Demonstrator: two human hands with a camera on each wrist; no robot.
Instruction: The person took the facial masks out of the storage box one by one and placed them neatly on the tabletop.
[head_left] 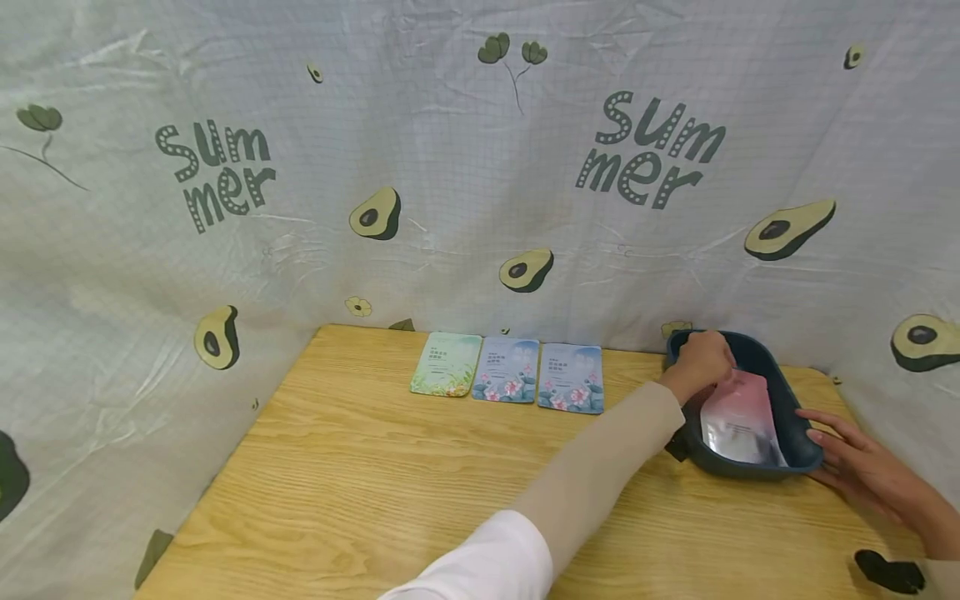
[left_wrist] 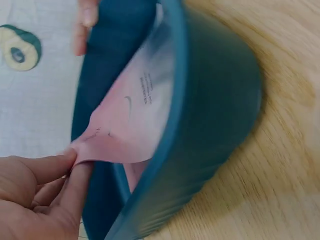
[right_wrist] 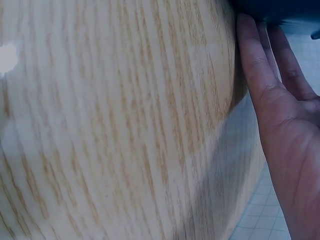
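Note:
A dark teal plastic basin (head_left: 750,472) stands at the right end of the wooden table. Inside it lies a pink and silver sachet (head_left: 741,417), one that looks like a face-mask packet. Reaching over the basin's left side, my left hand (head_left: 703,362) pinches the sachet's pink end between thumb and fingers; the left wrist view shows this grip on the sachet (left_wrist: 125,110) closely. My right hand (head_left: 870,471) touches the basin's right outer side with extended fingers. In the right wrist view, the fingertips of the right hand (right_wrist: 287,110) meet the basin's dark wall.
Along the table's back edge lie a green sachet (head_left: 447,364), a blue floral sachet (head_left: 506,369) and another blue floral sachet (head_left: 571,378), side by side. Behind the table (head_left: 360,475) hangs a pale curtain (head_left: 450,142) printed with avocados. A black wrist device (head_left: 888,572) shows at lower right.

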